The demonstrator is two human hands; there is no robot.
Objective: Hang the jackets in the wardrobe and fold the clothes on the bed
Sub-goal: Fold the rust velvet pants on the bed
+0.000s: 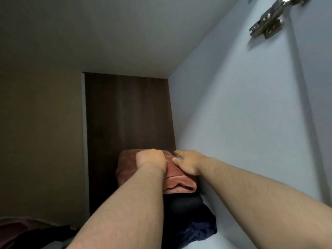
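1. Both my arms reach into a wardrobe compartment with a white side wall point(242, 123) and a dark wood back panel point(127, 112).
2. A folded rust-brown garment point(177, 185) sits on top of a stack near the back, beside the right wall.
3. My left hand point(150, 159) is balled on top of it, knuckles up; fingers are hidden, so I can't tell if they grip the cloth.
4. My right hand point(186, 162) lies flat on the garment's right side, fingers fairly straight.
5. Under it is a black folded piece point(185, 202), then navy fabric point(197, 229) lowest.
6. A metal hinge point(267, 24) sits upper right.
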